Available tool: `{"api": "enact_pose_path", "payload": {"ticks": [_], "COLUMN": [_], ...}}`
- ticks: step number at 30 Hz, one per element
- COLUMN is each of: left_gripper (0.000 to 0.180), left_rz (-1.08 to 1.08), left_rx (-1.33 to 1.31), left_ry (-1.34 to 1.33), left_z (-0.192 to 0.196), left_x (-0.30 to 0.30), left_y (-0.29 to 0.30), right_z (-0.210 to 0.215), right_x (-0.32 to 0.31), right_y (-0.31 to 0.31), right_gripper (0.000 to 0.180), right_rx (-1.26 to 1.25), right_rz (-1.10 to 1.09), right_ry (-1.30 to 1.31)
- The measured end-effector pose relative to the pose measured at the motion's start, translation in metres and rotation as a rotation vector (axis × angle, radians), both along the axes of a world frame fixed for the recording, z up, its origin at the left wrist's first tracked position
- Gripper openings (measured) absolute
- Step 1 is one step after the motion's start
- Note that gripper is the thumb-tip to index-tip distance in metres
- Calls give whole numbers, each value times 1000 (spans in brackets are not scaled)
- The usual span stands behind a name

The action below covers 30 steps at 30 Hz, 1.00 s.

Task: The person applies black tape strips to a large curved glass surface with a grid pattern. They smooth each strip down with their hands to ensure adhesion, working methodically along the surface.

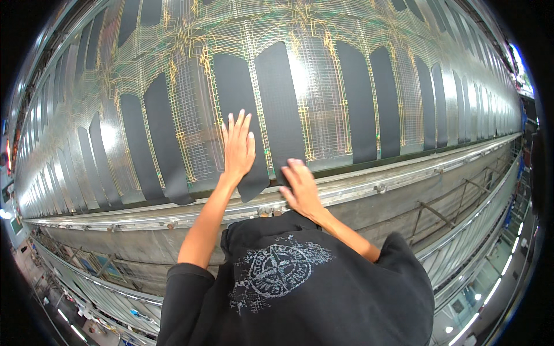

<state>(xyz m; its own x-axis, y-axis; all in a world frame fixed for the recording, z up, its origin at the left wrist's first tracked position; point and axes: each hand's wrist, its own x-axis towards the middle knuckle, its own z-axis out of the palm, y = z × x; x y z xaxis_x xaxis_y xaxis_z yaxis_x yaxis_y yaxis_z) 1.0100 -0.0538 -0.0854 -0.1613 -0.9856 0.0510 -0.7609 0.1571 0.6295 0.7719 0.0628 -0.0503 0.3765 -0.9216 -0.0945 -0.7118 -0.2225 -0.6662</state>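
My left hand (238, 147) lies flat with its fingers stretched on a long dark grey sheet strip (234, 81), whose lower end droops over the edge of the shiny table (316, 109). Lower and to the right, my right hand (302, 189) is at the bottom end of the neighbouring dark strip (279, 104). Its fingers look extended and a little apart, slightly blurred. Part of that strip's end is hidden by the hand, and I cannot tell how firmly it touches. Both strips have slanted top ends and lie side by side.
Similar strips (356, 104) lie in pairs to both sides, between printed yellow and green line patterns (323, 40). A metal rail (369, 183) with bolts runs along the table's near edge. Below it is a grey side wall (398, 210) with bars.
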Motion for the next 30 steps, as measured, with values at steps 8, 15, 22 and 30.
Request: {"api": "enact_pose_path", "payload": {"ticks": [8, 15, 22, 30], "left_gripper": [79, 82, 68, 80], "left_rz": [-410, -573, -558, -544], "left_rx": [-44, 107, 181, 194], "left_ry": [-513, -729, -785, -774], "left_z": [1, 14, 21, 8], "left_x": [1, -2, -4, -6], "left_y": [-92, -119, -124, -121], "right_z": [-17, -10, 146, 41], "right_x": [-3, 6, 16, -18], "right_y": [31, 7, -74, 5], "right_gripper": [50, 39, 35, 33], "right_rx": [287, 853, 734, 791], "right_rz": [-781, -775, -637, -664], "right_ry": [-129, -429, -789, -453]}}
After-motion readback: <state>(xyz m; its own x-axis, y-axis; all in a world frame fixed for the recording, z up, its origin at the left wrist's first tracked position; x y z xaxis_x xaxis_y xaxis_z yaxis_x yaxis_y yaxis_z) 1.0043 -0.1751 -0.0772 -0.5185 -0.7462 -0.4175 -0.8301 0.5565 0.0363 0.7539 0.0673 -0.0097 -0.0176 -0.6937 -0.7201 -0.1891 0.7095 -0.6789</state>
